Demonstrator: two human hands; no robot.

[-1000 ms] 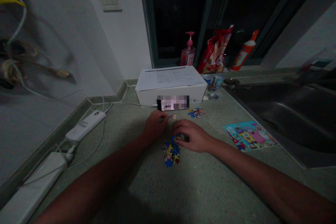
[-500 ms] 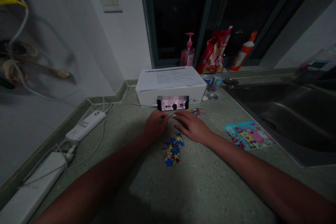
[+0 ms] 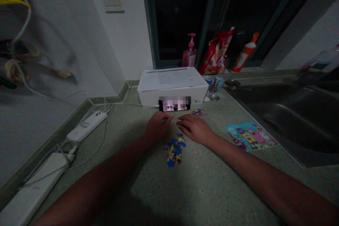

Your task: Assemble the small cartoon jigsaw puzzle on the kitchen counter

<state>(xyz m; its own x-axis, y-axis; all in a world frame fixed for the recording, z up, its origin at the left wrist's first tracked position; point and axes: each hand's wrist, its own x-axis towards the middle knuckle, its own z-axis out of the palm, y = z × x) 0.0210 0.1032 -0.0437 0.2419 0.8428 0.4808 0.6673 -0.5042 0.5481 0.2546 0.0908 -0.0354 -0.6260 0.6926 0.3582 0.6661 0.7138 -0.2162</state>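
My left hand [image 3: 158, 126] is closed in a pinch on a small puzzle piece [image 3: 173, 117], just in front of the phone. Across a narrow gap, my right hand [image 3: 197, 127] rests low over the counter, fingers stretched out and slightly apart, with nothing visible in them. Between my forearms lies a loose heap of puzzle pieces [image 3: 174, 150], mostly blue and yellow. A smaller pile of puzzle pieces [image 3: 198, 112] sits just beyond my right hand. To the right is a colourful cartoon picture sheet [image 3: 251, 136], flat on the counter.
A phone [image 3: 174, 104] leans against a white box [image 3: 148, 96] topped with a paper. Power strips [image 3: 86, 126] and cables lie along the left wall. A sink [image 3: 286, 113] is at the right. Cans [image 3: 218, 84], a pump bottle [image 3: 189, 56] and a red bag [image 3: 215, 54] stand behind.
My right hand has drawn slightly right, away from my left fingertips, leaving the small piece in my left hand. The heaps have not visibly moved.
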